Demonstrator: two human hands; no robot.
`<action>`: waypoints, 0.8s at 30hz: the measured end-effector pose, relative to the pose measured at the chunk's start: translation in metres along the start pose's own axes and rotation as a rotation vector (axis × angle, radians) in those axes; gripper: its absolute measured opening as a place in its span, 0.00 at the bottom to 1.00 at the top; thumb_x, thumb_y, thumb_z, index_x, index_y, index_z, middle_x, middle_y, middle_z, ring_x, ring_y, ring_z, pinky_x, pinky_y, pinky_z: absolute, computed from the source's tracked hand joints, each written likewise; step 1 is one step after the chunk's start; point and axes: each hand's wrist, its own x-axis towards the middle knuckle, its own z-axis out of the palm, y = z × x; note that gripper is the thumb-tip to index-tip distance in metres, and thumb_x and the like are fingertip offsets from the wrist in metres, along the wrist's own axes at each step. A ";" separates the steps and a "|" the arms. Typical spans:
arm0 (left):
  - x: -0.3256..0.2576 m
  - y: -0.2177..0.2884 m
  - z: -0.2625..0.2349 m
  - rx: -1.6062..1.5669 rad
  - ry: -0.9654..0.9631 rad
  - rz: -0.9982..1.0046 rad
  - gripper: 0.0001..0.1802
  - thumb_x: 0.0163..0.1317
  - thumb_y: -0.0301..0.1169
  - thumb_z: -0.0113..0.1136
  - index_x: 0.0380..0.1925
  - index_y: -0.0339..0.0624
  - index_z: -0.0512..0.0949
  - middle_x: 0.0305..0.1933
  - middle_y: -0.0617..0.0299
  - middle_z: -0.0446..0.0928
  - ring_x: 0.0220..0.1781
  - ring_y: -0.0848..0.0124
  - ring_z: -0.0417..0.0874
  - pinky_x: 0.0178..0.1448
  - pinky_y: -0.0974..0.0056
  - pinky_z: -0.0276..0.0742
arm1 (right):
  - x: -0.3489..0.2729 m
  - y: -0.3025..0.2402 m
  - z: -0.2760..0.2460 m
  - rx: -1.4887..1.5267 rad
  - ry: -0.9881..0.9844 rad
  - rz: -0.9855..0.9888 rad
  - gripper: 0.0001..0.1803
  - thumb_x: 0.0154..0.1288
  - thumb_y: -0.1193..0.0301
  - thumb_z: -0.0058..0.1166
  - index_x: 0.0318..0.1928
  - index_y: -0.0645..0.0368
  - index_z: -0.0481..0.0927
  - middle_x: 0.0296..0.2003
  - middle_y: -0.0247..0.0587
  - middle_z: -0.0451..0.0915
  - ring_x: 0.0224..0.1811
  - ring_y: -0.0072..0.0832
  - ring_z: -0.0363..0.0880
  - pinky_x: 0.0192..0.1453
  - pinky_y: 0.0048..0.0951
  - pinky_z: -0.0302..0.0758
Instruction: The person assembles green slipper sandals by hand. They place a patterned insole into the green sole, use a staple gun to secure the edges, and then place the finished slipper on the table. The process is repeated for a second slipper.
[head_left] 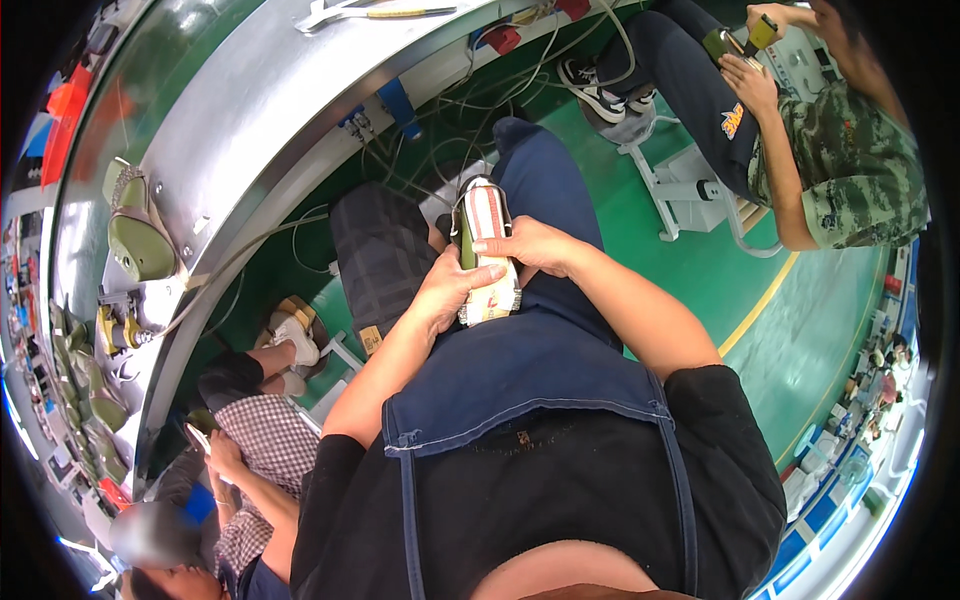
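Above my lap I hold a shoe (485,205) between both hands. A pale face with reddish-brown stripes is turned up, and a strip of olive green shows along its left side. My left hand (445,290) grips its left side, with the thumb lying across the lower part. From the right, my right hand (538,246) closes round it, thumb on the striped middle. Most of the fingers on both hands are hidden beneath the shoe. A dark strap or edge curves round its far end.
At left, a metal worktable (225,120) curves past, carrying an olive-green sandal (140,235) and, farther down, several more. Pliers-like tools (330,14) lie at its far end. Cables hang underneath. One co-worker (845,170) sits at the right, another (255,480) at the lower left.
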 end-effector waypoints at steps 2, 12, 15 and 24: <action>-0.002 0.000 0.006 -0.005 0.015 0.031 0.42 0.60 0.31 0.78 0.68 0.30 0.64 0.55 0.47 0.82 0.52 0.59 0.89 0.55 0.55 0.89 | 0.006 0.006 -0.002 0.074 -0.080 0.043 0.45 0.65 0.40 0.68 0.63 0.71 0.79 0.51 0.59 0.86 0.53 0.47 0.88 0.47 0.54 0.89; -0.004 -0.004 0.008 0.002 0.012 0.094 0.39 0.61 0.30 0.75 0.66 0.29 0.64 0.52 0.47 0.82 0.49 0.60 0.90 0.52 0.56 0.90 | 0.006 0.011 0.002 0.087 -0.069 0.011 0.42 0.67 0.43 0.67 0.66 0.68 0.77 0.52 0.57 0.86 0.53 0.45 0.89 0.48 0.52 0.90; -0.001 -0.004 0.005 0.021 0.032 0.054 0.36 0.62 0.30 0.75 0.64 0.28 0.64 0.51 0.47 0.82 0.47 0.60 0.90 0.51 0.56 0.91 | 0.004 0.013 0.007 0.112 -0.032 -0.020 0.40 0.68 0.45 0.67 0.65 0.67 0.78 0.51 0.57 0.86 0.50 0.43 0.90 0.44 0.49 0.90; -0.001 -0.009 0.001 0.021 0.088 0.081 0.38 0.62 0.28 0.75 0.65 0.24 0.63 0.50 0.46 0.83 0.47 0.61 0.91 0.50 0.58 0.90 | -0.010 -0.044 -0.012 -0.668 0.019 0.023 0.34 0.67 0.44 0.65 0.54 0.64 0.86 0.43 0.55 0.89 0.41 0.48 0.90 0.36 0.46 0.86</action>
